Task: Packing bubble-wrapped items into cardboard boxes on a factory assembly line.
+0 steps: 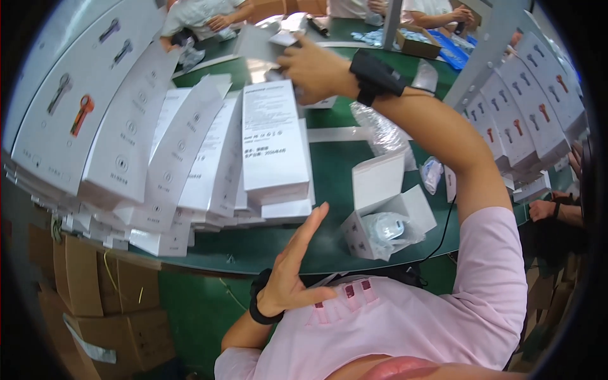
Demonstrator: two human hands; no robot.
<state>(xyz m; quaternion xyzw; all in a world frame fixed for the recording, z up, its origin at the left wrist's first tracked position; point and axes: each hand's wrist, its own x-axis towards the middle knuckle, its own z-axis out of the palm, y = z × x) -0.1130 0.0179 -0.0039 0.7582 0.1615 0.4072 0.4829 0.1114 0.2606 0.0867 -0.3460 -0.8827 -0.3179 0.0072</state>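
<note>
My right hand [316,68] reaches far across the table, behind the stacked white boxes. Its fingers are curled, and what they hold, if anything, is hidden; a grey-white flat piece [258,49] lies just beyond the fingertips. Nearer to me, my left hand [288,275] hovers empty at the table's front edge, fingers stretched out. The nearest stack is topped by a white printed box [272,136]. Right of the left hand stands an open white box [378,180] with flaps up. Inside it sits a white rounded item in clear plastic wrap [386,229].
Large stacks of white boxes with fan pictures stand at left [69,95] and right [522,95]. Bubble wrap [383,130] and a small wrapped item [431,174] lie on the green table [335,168]. A metal post [487,54] rises at right. Other people work across the table. Cardboard cartons [120,310] stand below left.
</note>
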